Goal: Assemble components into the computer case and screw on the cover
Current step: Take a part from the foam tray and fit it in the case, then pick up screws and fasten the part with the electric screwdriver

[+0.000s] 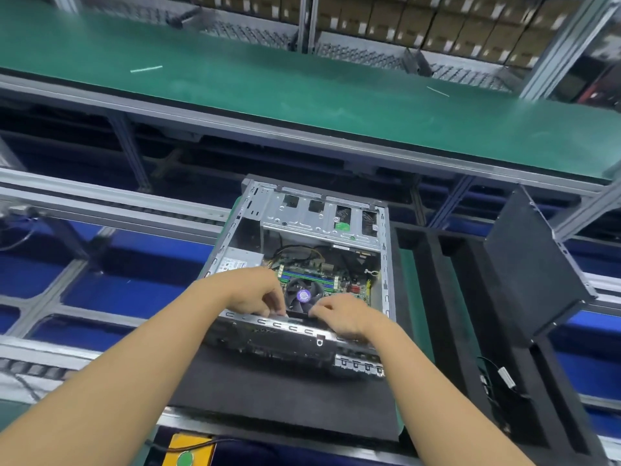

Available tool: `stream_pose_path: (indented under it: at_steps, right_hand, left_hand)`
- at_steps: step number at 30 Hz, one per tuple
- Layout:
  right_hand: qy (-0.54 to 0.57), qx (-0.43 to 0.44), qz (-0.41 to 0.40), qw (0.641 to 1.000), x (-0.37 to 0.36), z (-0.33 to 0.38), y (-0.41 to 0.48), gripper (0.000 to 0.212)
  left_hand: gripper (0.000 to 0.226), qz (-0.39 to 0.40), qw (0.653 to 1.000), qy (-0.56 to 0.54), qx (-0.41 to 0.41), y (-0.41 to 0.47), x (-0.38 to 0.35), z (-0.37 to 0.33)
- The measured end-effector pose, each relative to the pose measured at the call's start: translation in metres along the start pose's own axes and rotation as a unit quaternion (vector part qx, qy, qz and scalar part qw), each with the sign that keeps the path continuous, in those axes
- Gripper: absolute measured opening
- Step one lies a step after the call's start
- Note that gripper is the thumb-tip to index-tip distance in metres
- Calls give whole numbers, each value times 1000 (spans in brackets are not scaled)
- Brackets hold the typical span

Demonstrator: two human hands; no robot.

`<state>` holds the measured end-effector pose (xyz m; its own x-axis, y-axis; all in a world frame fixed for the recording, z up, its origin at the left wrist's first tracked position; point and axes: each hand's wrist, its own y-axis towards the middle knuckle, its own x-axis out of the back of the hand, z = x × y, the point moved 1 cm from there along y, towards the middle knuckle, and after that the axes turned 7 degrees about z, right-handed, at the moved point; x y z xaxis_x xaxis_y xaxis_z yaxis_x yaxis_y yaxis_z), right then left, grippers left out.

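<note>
While the computer case (pixel 302 264) lay open on the dark foam pad (pixel 275 398), both hands worked at its near rim. The left hand (pixel 250 292) had its fingers curled down and pinched narrowly on the edge of a small dark part beside the fan (pixel 304 295); the right hand (pixel 346 316), just beside it, pinched the same part from the other end. What that part was could not be told.

Just beyond the fingertips sat the motherboard (pixel 322 274), and farther off the drive cage (pixel 319 216), so much of the fitting looked done. The black cover panel (pixel 531 264) stood tilted well to the right of the right hand, off the case. By my judgement the cover and its screws were still to come.
</note>
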<state>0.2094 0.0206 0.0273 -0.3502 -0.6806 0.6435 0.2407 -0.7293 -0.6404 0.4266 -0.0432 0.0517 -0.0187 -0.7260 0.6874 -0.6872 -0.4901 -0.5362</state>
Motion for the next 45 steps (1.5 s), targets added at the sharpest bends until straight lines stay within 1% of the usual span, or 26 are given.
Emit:
stream_pose_path:
  at_steps: [2,3,5,6,7,8,10,12,14,16,18,22,24,25,29,32,34,35,36,37,38,40,42,43,44,45]
  right_hand:
    - [-16,44,8,999,-3,2,-5,47]
    - [-12,65,13,998,-5,1,-7,46]
    - [48,111,5,993,-9,0,-14,40]
    - [65,133,-1,989,-10,1,-18,44]
    - [52,155,-4,987,-10,2,-19,49]
    - [4,165,-9,986,-12,3,-19,50]
    - [-81,162,-26,983,-17,4,-17,49]
    - [-108,156,-46,981,-20,7,-17,49]
    - [-117,160,-60,978,-20,10,-19,48]
    - [-106,164,-69,978,-22,11,-19,45]
    - [-81,158,-65,982,-23,10,-18,46]
    - [-55,155,-40,986,-24,6,-14,72]
    - [-14,159,-50,986,-24,6,-13,83]
    - [8,159,-58,986,-23,6,-13,85]
    - [62,135,-58,987,-19,9,-10,78]
    - [97,122,-120,980,-15,19,-9,70]
    - [142,136,-177,964,-13,37,-13,58]
    - [164,152,-193,955,-14,50,-17,52]
    - [181,176,-195,948,-17,65,-21,47]
    - [195,204,-185,941,-22,82,-25,45]
    - [211,230,-169,935,-28,101,-27,46]
    - [226,265,-153,925,-45,139,-24,51]
    - [201,262,-154,931,-62,176,-21,59]
    - [188,255,-150,937,-70,191,-19,66]
    - [173,249,-146,942,-78,204,-16,70]
    - [153,244,-144,947,-86,215,-11,69]
  left_hand:
    - [29,-4,1000,-14,10,-3,-1,-2]
    - [30,-7,1000,-12,14,-4,-1,-3]
    - [30,-12,1000,-2,22,-5,-2,-6]
    - [30,-14,1000,1,23,-5,-2,-8]
    - [30,-16,1000,5,23,-6,-3,-9]
    - [30,-18,1000,7,23,-6,-3,-11]
    - [30,-22,999,1,28,-8,-6,-13]
    - [37,-31,999,5,33,-10,-10,-15]
    - [47,-30,998,32,43,-12,-13,-18]
    - [48,-26,997,28,62,-16,-14,-21]
    - [49,-39,996,31,77,-20,-17,-25]
    - [47,-117,988,-15,99,-27,-25,-32]
    - [43,-157,981,-54,95,-29,-31,-33]
    - [40,-187,975,-83,92,-31,-34,-33]
    - [34,-306,926,-210,76,-37,-44,-32]
    - [35,-348,894,-280,43,-40,-45,-32]
    - [35,-379,848,-371,10,-46,-44,-33]
    - [35,-398,813,-424,-2,-49,-44,-35]
    - [35,-413,771,-484,-9,-53,-44,-37]
    - [35,-420,720,-553,-15,-58,-45,-39]
    - [34,-415,658,-627,-26,-62,-45,-42]
    - [41,-362,528,-765,-66,-75,-48,-47]
    - [51,-309,411,-852,-101,-92,-53,-45]
    - [54,-301,373,-871,-106,-102,-56,-40]
    - [54,-301,354,-879,-106,-116,-59,-33]
    - [52,-309,354,-877,-100,-132,-64,-25]
